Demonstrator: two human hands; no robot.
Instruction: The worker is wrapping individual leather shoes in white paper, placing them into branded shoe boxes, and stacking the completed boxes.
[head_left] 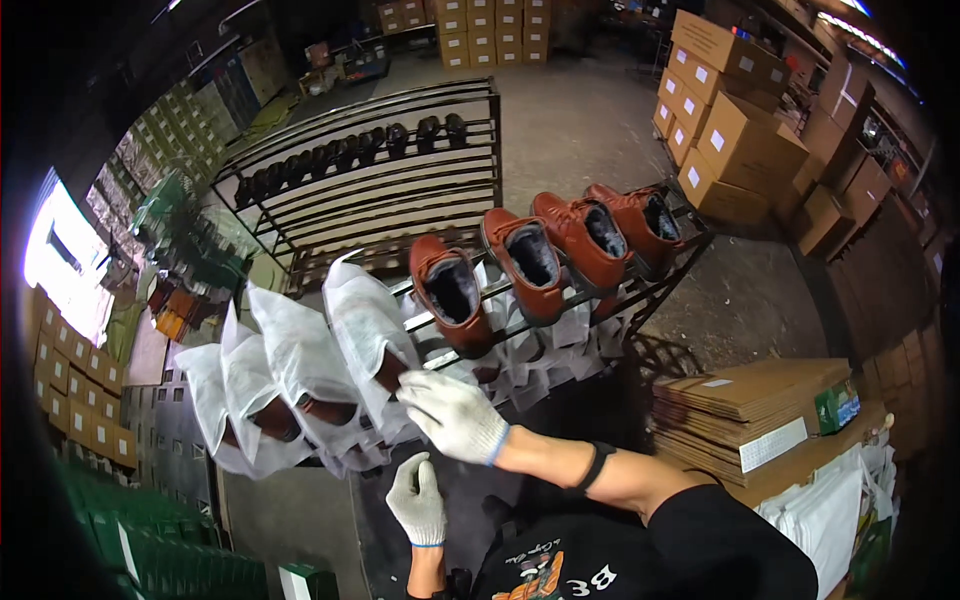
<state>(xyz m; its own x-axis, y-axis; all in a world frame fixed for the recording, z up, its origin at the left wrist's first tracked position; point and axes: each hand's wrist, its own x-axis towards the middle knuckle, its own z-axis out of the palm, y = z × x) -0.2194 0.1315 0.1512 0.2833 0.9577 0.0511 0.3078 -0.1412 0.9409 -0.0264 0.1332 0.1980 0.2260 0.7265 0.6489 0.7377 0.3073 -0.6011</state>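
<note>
Dim workshop all around, brown boxes [750, 145] piled up on the right, and beyond the near rack [668, 290] sits a second rack [497, 130] with a row of dark shoes [368, 148] on top. Up front, 4 reddish-brown shoes [541, 300] stand bare, their fluffy linings showing, and left of them come 4 more in thin white bags, heels peeking from the open ends. And in goes the right hand [455, 417], gloved in white, its fingers stretched to the mouth of the nearest bag [365, 310], right by the heel of the bagged shoe [392, 376]; whether they pinch anything, I cannot tell. Down below, the left hand [416, 500], gloved too, hangs apart from the rack, fingers loosely curled around nothing visible. Over to the right, flattened cardboard [740, 390] lies stacked beside white sheets [820, 510].
</note>
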